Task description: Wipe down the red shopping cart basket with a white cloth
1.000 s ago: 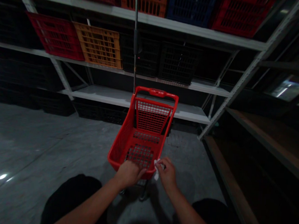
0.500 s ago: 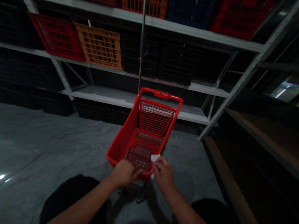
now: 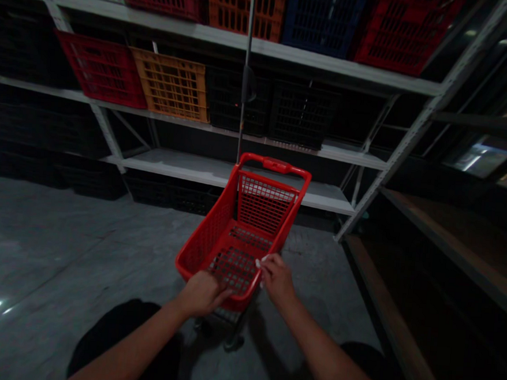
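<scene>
A small red shopping cart [image 3: 215, 233] with a mesh basket and a raised red handle stands on the concrete floor in front of me. My left hand [image 3: 200, 293] is closed over the near rim of the basket. My right hand [image 3: 275, 278] pinches a small white cloth [image 3: 260, 262] against the basket's right rim near the corner. The basket holds nothing that I can see. My dark-clad knees show at the bottom of the view.
Metal shelving [image 3: 229, 35] runs along the back with red, orange, blue and black crates [image 3: 171, 86]. A thin upright pole [image 3: 246, 68] stands behind the cart. Another rack with wooden shelves [image 3: 458, 239] lines the right side. Bare concrete floor [image 3: 59, 240] lies to the left.
The cart has swung slightly left and away. My right hand with the white cloth has slid up along the right rim. My left hand has stayed gripping the near rim.
</scene>
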`<state>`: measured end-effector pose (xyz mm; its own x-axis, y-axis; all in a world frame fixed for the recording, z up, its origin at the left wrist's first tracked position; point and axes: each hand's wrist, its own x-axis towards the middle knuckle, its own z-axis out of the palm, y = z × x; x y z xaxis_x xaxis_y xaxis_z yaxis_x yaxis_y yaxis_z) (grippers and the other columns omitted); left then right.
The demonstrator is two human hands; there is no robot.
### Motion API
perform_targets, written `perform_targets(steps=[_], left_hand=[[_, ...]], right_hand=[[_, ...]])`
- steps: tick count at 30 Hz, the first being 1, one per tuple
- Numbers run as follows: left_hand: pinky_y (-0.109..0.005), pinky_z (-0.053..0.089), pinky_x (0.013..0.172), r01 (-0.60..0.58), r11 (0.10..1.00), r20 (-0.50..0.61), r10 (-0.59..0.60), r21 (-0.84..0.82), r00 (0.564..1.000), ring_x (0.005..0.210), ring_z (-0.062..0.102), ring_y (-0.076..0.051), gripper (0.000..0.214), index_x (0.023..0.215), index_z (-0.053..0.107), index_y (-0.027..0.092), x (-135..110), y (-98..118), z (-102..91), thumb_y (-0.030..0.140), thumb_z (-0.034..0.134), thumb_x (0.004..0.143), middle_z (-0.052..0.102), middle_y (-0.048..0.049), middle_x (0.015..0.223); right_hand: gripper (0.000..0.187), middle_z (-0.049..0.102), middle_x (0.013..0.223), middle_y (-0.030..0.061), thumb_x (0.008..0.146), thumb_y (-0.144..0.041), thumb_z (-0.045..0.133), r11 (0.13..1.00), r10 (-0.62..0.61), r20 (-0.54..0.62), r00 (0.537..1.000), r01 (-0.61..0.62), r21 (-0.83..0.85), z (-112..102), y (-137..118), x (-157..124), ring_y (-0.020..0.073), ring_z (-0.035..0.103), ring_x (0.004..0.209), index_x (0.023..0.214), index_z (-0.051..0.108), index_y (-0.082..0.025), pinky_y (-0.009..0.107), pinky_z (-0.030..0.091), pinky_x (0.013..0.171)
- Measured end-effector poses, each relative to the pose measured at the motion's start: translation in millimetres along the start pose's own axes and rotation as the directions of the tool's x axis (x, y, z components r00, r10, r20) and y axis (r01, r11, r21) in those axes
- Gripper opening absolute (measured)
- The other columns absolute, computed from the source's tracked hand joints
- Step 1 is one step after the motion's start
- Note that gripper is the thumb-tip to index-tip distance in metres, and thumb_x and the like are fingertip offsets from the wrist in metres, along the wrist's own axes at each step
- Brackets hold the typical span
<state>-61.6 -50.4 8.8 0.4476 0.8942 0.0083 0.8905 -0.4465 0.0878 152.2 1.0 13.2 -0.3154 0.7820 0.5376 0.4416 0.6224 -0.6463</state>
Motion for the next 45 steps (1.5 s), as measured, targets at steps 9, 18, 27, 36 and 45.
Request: perform_targets(steps=[9, 18, 27, 36, 45], left_hand=[[-0.027, 0.040, 0.070, -0.062, 0.998, 0.033, 0.063, -0.022, 0.997, 0.071, 0.059, -0.016, 0.061, 0.073, 0.061, 0.018, -11, -21, -2.7, 0.051, 0.011, 0.085, 0.064, -0.0074, 0.070], [-0.029, 0.045, 0.064, 0.397, 0.915, -0.030, -0.400, -0.075, 0.916, 0.076, 0.063, -0.021, 0.054, 0.097, 0.056, 0.016, 33, 46, -13.1, 0.051, 0.015, 0.086, 0.067, -0.0104, 0.080], [-0.030, 0.048, 0.060, 0.457, 0.888, -0.046, -0.459, -0.049, 0.887, 0.070, 0.065, -0.022, 0.036, 0.101, 0.052, 0.011, 51, 75, 10.6, 0.021, 0.020, 0.088, 0.066, -0.0126, 0.069], [-0.035, 0.049, 0.058, 0.482, 0.876, 0.012, -0.482, -0.003, 0.876, 0.067, 0.065, -0.024, 0.043, 0.101, 0.053, 0.016, 28, 62, 11.6, 0.041, 0.020, 0.088, 0.067, -0.0113, 0.068], [-0.035, 0.048, 0.057, 0.416, 0.908, -0.013, -0.416, 0.040, 0.909, 0.066, 0.065, -0.026, 0.041, 0.109, 0.051, 0.020, 6, 31, 8.3, 0.038, 0.021, 0.088, 0.068, -0.0104, 0.071]], right_hand=[[0.018, 0.054, 0.087, 0.0056, 0.079, -0.012, 0.047, 0.986, -0.107, 0.068, 0.992, 0.115, -0.121, 5, 13, 19, 0.0140, 0.053, 0.080, 0.080, 0.064, -0.017, 0.024, 0.044, 0.073], [0.018, 0.058, 0.076, 0.0051, 0.079, -0.010, 0.047, 0.967, -0.090, -0.036, 0.995, 0.079, -0.244, -1, 47, 67, 0.0146, 0.053, 0.076, 0.070, 0.063, -0.016, 0.025, 0.044, 0.074], [0.017, 0.062, 0.086, 0.0054, 0.077, -0.010, 0.050, 0.967, -0.223, 0.055, 0.973, 0.228, -0.116, 18, 21, 14, 0.0155, 0.054, 0.083, 0.083, 0.064, -0.018, 0.027, 0.045, 0.077], [0.029, 0.065, 0.090, 0.0077, 0.075, -0.004, 0.043, 0.943, -0.303, -0.023, 0.953, 0.296, -0.149, -6, 58, 45, 0.0170, 0.056, 0.086, 0.090, 0.065, -0.017, 0.035, 0.044, 0.083], [0.035, 0.060, 0.095, 0.0051, 0.075, -0.004, 0.045, 0.957, -0.279, 0.090, 0.956, 0.284, -0.058, 30, 16, 8, 0.0142, 0.054, 0.092, 0.099, 0.063, -0.022, 0.027, 0.045, 0.082]])
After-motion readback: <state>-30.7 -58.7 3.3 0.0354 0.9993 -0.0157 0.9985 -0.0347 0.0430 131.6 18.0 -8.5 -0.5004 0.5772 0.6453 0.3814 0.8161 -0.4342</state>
